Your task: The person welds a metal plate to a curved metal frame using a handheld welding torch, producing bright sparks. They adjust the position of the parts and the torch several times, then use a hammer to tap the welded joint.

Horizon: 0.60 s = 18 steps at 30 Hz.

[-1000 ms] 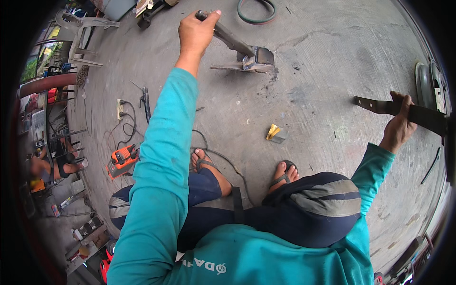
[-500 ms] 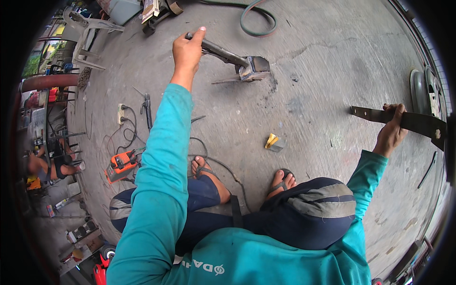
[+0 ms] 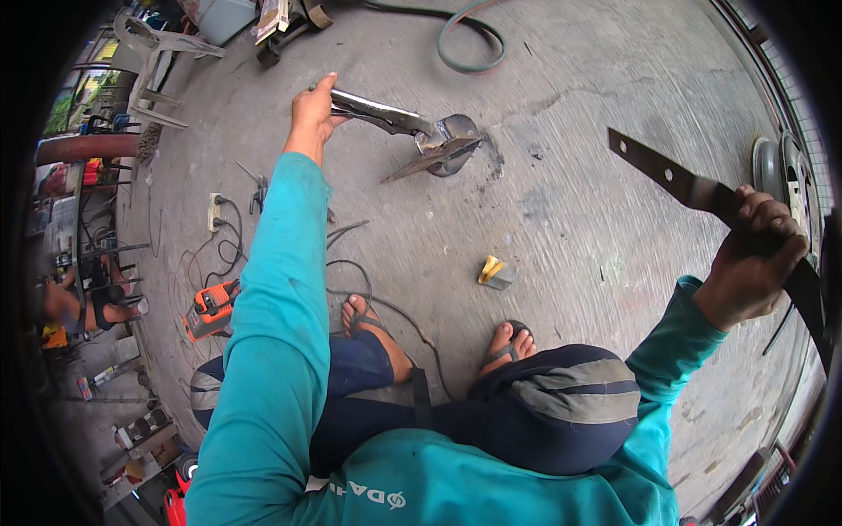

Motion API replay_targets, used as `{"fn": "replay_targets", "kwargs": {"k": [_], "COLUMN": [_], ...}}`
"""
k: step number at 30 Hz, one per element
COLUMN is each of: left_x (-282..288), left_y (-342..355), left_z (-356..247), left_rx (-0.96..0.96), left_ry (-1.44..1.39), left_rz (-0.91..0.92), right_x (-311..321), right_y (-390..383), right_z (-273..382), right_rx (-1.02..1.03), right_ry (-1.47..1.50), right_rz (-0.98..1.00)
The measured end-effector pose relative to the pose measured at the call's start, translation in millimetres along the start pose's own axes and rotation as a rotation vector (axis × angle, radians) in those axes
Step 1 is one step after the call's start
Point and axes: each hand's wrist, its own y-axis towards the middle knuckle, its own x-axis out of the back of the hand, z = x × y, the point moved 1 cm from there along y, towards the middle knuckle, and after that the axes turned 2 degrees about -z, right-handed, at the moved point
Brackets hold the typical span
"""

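Observation:
My left hand (image 3: 311, 118) is closed round the far end of a steel handle (image 3: 379, 112), ahead and to the left. At the handle's other end is a rough, welded-looking metal head (image 3: 456, 131) with a flat plate (image 3: 430, 159) sticking out toward the lower left. This head is tilted over the concrete; I cannot tell whether it touches the floor. Off to the right, my right hand (image 3: 754, 259) wraps round a long, dark flat steel bar (image 3: 671, 175) with holes near its far end. The bar slants up and away, its near end running toward the right rim.
A small yellow-and-grey object (image 3: 496, 272) lies before my feet. An orange machine (image 3: 210, 311), black cables and a socket block (image 3: 215, 212) are at left. A hose (image 3: 478, 66) curls at the back, wheel rims (image 3: 789, 171) stand right, and a person (image 3: 114, 302) is far left.
My left hand has shifted left and nearer, turning the welded head so its plate shows broadly. My right hand has come up and nearer, and the flat bar has swung to a steeper slant.

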Motion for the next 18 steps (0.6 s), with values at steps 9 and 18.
{"fn": "replay_targets", "kwargs": {"k": [9,18], "left_x": [-17.4,10.5], "left_y": [23.2,47.0], "left_z": [-0.9,21.1], "left_rx": [-0.038,0.024], "left_ry": [0.095,-0.067], "left_rz": [0.045,0.111], "right_x": [-138.2,-161.6], "right_y": [14.0,-35.8], "right_z": [-69.5,-143.1], "right_rx": [-0.067,-0.299], "right_ry": [0.262,0.306], "right_rz": [-0.020,-0.197]}}
